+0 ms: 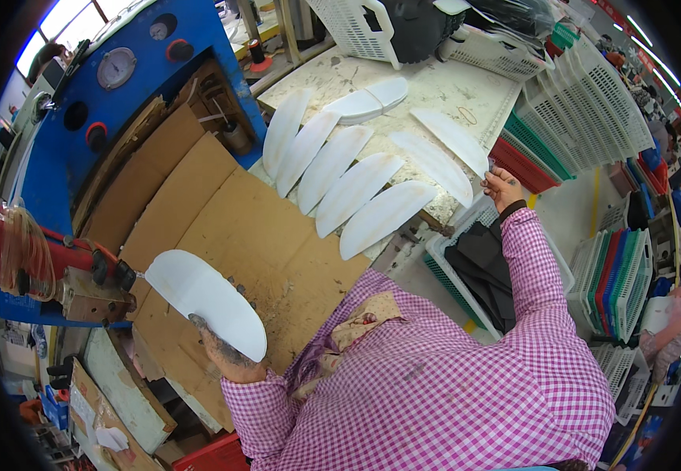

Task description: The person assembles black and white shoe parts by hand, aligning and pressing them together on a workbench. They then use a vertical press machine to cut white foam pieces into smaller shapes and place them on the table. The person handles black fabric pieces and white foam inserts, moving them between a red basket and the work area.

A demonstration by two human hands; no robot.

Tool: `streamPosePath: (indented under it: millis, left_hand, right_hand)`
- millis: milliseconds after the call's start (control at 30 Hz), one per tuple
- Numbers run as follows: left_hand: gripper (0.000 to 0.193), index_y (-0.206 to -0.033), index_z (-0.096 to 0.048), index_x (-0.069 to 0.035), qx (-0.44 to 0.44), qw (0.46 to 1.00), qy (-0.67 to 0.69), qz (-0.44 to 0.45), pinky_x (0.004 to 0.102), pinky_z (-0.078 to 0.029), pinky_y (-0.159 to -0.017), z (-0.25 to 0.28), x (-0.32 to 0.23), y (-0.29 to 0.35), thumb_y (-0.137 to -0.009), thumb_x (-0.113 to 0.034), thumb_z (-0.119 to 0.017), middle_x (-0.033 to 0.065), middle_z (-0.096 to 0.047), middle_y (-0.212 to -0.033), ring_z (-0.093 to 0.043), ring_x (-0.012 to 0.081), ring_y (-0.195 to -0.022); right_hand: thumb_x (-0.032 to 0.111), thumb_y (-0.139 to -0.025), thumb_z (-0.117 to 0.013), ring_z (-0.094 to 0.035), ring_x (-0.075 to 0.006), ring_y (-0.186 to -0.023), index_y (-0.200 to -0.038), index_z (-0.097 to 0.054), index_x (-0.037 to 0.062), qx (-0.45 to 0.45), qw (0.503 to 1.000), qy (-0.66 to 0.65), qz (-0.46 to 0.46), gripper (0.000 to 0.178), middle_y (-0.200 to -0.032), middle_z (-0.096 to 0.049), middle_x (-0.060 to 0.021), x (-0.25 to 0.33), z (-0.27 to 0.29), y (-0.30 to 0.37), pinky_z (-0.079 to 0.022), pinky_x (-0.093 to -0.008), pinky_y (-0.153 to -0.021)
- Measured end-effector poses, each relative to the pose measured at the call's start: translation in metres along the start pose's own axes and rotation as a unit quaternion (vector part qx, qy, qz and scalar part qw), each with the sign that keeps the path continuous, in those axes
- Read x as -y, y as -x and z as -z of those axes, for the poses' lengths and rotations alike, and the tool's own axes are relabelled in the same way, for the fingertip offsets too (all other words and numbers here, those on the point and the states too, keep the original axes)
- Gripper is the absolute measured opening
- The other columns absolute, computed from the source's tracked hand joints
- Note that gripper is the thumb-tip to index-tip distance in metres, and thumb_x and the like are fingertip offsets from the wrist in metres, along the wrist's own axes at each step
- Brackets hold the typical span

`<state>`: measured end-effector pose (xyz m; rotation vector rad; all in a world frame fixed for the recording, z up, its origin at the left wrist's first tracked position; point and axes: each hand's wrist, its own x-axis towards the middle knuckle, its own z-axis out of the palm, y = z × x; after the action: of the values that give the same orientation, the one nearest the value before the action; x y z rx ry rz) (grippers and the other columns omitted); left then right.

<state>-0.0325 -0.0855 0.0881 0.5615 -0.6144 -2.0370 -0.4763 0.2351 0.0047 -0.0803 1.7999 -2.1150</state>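
Note:
My left hand (pixel 229 355) is closed on the lower edge of a white half-moon sheet piece (pixel 208 297). The piece is held over the cardboard, its far end close to a nozzle-like fitting on the red machine arm. Dark smudges cover that hand. Out to the right, my right hand (pixel 503 188) pinches the near tip of another white half-moon piece (pixel 452 139) at the worktop's edge. Beside it rests a similar piece (pixel 434 166). Several more white pieces (pixel 332 170) lie fanned in a row, and a small stack (pixel 366 100) sits behind them.
Brown cardboard (pixel 277 259) covers the bench before a blue machine (pixel 144 71) with gauges. A red machine arm (pixel 34 255) juts in from the left. Below my right arm is a crate (pixel 435 250) of dark sheets (pixel 481 271). White baskets (pixel 584 110) stand stacked at right.

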Motion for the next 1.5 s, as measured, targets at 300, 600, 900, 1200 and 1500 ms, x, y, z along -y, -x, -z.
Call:
streamPosePath:
  millis: [300,600,900,1200,1500]
  left_hand:
    - [0.073,-0.132,-0.037,-0.003,-0.030,0.998,-0.039,0.034,0.0391,-0.054,-0.078,0.016,-0.014,0.016,-0.080,-0.047,-0.063,0.0183,-0.054,-0.118,-0.058,0.0313,-0.099]
    - [0.078,-0.131,-0.039,-0.003,-0.006,0.994,-0.010,0.109,0.0445,-0.053,-0.078,0.025,-0.035,0.040,-0.081,-0.060,-0.053,0.0186,-0.054,-0.117,-0.057,0.0327,-0.102]
    - [0.073,-0.131,-0.038,-0.004,0.031,0.999,-0.023,0.010,0.0458,-0.052,-0.079,0.016,-0.058,-0.029,-0.085,-0.060,-0.046,0.0165,-0.054,-0.118,-0.058,0.0298,-0.103]
    - [0.059,-0.130,-0.036,-0.002,0.014,0.998,-0.040,-0.041,0.0399,-0.052,-0.084,0.030,-0.083,-0.037,-0.093,-0.048,-0.041,0.0166,-0.053,-0.121,-0.057,0.0292,-0.103]
    - [0.051,-0.132,-0.036,-0.001,-0.088,0.984,-0.091,0.124,0.0347,-0.050,-0.086,0.078,-0.055,0.089,-0.096,-0.038,-0.041,0.0127,-0.053,-0.122,-0.057,0.0236,-0.104]
  right_hand:
    - [0.035,-0.087,-0.058,-0.063,-0.0136,-0.069,-0.113,-0.054,0.0029,-0.108,0.954,0.279,0.015,0.042,-0.100,-0.064,-0.0083,-0.024,0.036,-0.021,-0.036,-0.0206,-0.046]
    - [0.037,-0.092,-0.052,-0.063,-0.0100,-0.081,-0.127,-0.045,0.0036,-0.204,0.947,0.221,0.117,0.049,-0.121,-0.058,-0.0097,0.003,0.045,-0.038,-0.036,-0.0168,-0.043]
    - [0.031,-0.092,-0.053,-0.060,-0.0120,-0.091,-0.128,-0.047,0.0023,-0.215,0.923,0.260,0.187,0.046,-0.116,-0.060,-0.0073,0.028,0.011,-0.048,-0.042,-0.0241,-0.060]
    - [0.030,-0.092,-0.055,-0.058,-0.0133,-0.100,-0.125,-0.050,0.0023,-0.133,0.927,0.247,0.251,0.043,-0.119,-0.059,-0.0058,0.035,-0.013,-0.049,-0.042,-0.0247,-0.067]
    - [0.022,-0.090,-0.055,-0.058,-0.0146,-0.096,-0.118,-0.052,0.0002,0.006,0.920,0.185,0.346,0.035,-0.110,-0.061,-0.0083,0.048,-0.118,0.050,-0.044,-0.0260,-0.074]
